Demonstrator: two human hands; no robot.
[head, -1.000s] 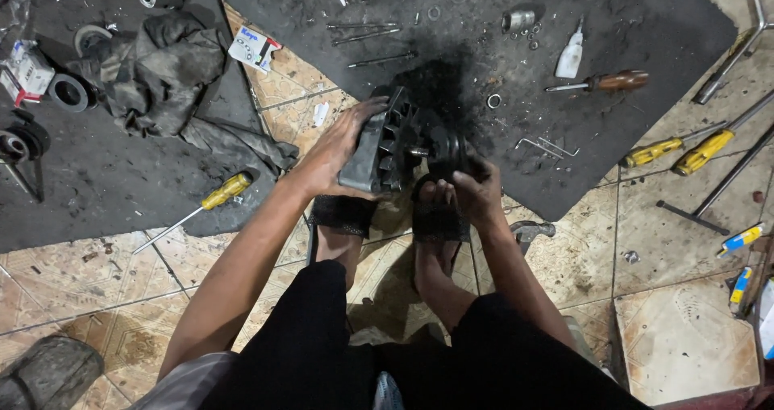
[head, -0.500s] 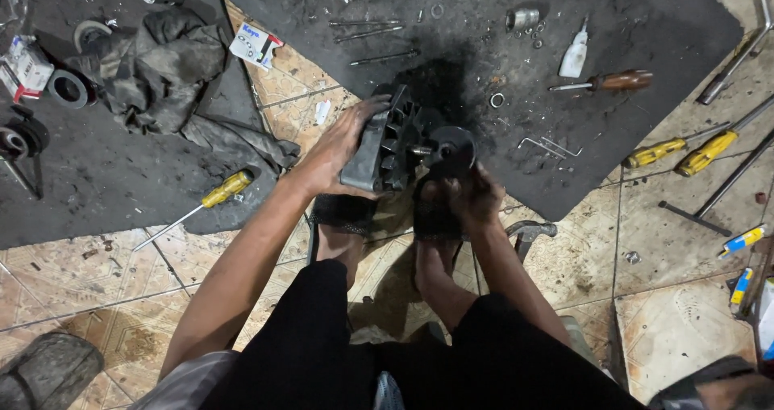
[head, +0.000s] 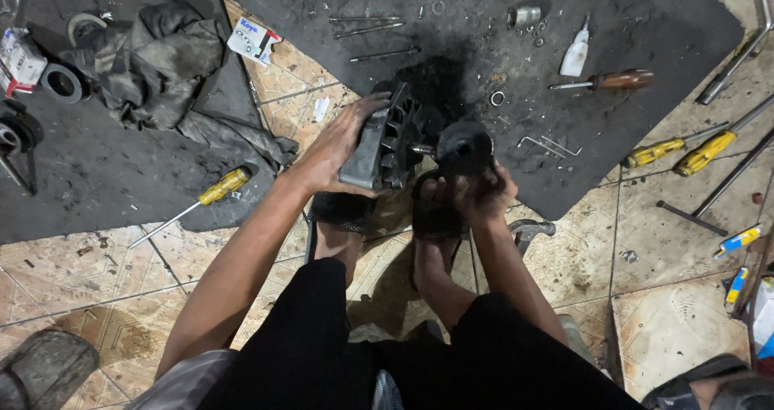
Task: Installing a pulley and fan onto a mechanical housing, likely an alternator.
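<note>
Above the greasy mat (head: pixel 661 31) — left hand (head: pixel 339 148) clamps ribbed metal housing (head: pixel 383 140), right hand (head: pixel 476 192) grips round black rotor (head: pixel 463 145).

The floor (head: pixel 97 273) was patterned tile, beige and brown, stained and gritty, with pale grout lines running across it. Far left lay a dark rubber mat (head: pixel 97 184), dusty and scuffed, with a grimy grey rag (head: pixel 153 63) bunched on top. A second black mat (head: pixel 645 31) covered the far right, one corner pointing toward the near side, its middle darkened by an oily patch (head: pixel 439 75). Light fell flat and dim from above, casting a soft shadow on the near tiles. No walls, windows or furniture came into view.
</note>
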